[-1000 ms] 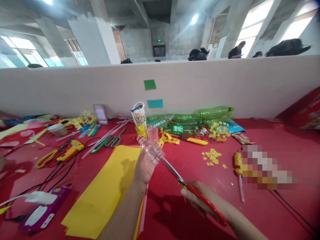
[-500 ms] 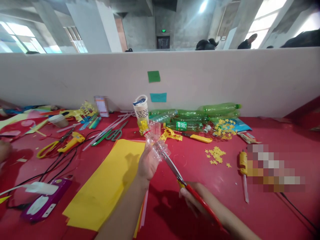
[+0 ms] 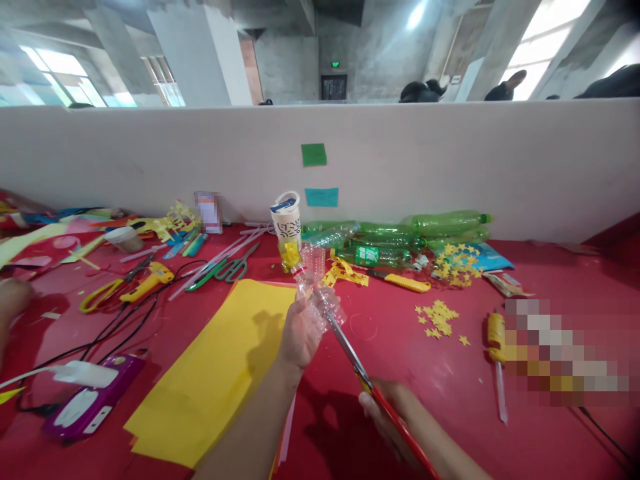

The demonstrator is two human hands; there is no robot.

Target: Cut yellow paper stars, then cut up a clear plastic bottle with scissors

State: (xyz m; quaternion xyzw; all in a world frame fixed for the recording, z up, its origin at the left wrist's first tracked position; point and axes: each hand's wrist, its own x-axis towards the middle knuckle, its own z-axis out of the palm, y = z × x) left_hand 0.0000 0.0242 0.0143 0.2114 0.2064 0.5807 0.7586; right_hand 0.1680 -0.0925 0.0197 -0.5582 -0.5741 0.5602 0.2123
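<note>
A clear plastic bottle piece (image 3: 316, 301) is held in my left hand (image 3: 301, 333), its neck with a red ring pointing up and away. My right hand (image 3: 393, 410) is closed around the handles of large red-handled scissors (image 3: 353, 357). Their blade tips meet the lower right part of the clear plastic; whether the blades are parted is hard to tell. Beyond the plastic stand a white patterned cup (image 3: 287, 220) and another clear ribbed plastic piece (image 3: 314, 259). Yellow paper sheets (image 3: 215, 373) lie beneath and left of my left forearm.
Green bottles (image 3: 380, 256), a yellow cutter (image 3: 407, 283) and yellow stars (image 3: 439, 319) lie toward the back right. At the right is a yellow glue gun (image 3: 496, 337). On the left are a purple power strip (image 3: 93, 397), cables and another person's hand (image 3: 13, 303).
The view has shifted slightly, so most things appear a little further right. Both hands keep their hold, and the scissors' angle against the plastic has changed slightly.
</note>
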